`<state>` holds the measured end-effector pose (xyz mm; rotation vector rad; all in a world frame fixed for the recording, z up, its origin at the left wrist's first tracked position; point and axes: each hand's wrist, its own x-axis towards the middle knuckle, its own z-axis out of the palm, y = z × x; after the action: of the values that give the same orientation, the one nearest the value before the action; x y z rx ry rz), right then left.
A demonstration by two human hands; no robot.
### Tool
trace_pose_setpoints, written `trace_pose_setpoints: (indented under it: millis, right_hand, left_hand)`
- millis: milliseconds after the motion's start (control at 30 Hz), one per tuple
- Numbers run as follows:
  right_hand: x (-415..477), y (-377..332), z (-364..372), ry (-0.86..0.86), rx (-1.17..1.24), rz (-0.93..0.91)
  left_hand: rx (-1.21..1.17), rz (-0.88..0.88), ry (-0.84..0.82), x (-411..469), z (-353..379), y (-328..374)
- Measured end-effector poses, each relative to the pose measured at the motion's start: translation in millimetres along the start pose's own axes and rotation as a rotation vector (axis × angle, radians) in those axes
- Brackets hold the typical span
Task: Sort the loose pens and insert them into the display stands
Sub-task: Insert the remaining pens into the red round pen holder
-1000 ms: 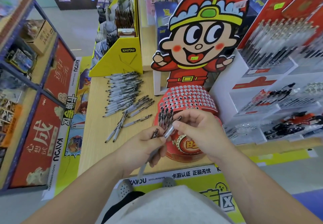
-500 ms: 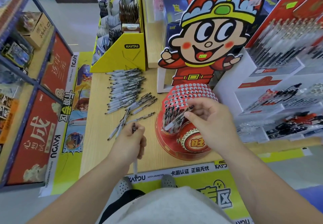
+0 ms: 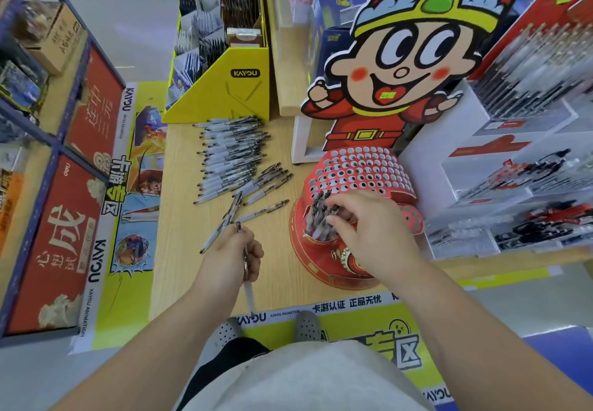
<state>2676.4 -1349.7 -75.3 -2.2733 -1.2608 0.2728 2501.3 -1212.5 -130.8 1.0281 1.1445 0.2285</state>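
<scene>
I'm seeing the left grip (image 3: 231,253) curling round one pen (image 3: 248,295), its clear barrel pointing down past the wooden counter (image 3: 179,218) edge. The right grip (image 3: 375,237) is sitting on pens in the one round red stand (image 3: 359,166), which is punched with holes; I can't tell if it's pinching any. Loose pens (image 3: 231,160) are lying in rows beside the yellow "KAYOU" box (image 3: 224,96).

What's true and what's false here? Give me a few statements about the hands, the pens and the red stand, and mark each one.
1. The left hand grips a pen. True.
2. The right hand rests on the yellow box. False: it is at the red stand.
3. Loose pens lie on the wooden table. True.
4. Every hole in the stand is filled. False: most holes are empty.
</scene>
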Motion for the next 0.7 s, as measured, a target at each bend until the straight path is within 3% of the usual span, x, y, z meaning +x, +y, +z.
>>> trace_pose_setpoints:
  millis: [233, 700]
  right_hand:
    - [4.8, -1.8, 2.5, 0.002, -0.012, -0.009]
    - [2.2, 11.8, 7.7, 0.019, 0.063, -0.041]
  left_hand:
    - [0.108, -0.034, 0.012, 28.1, -17.4, -9.5]
    - [0.108, -0.036, -0.033, 29.4, 6.6, -10.8]
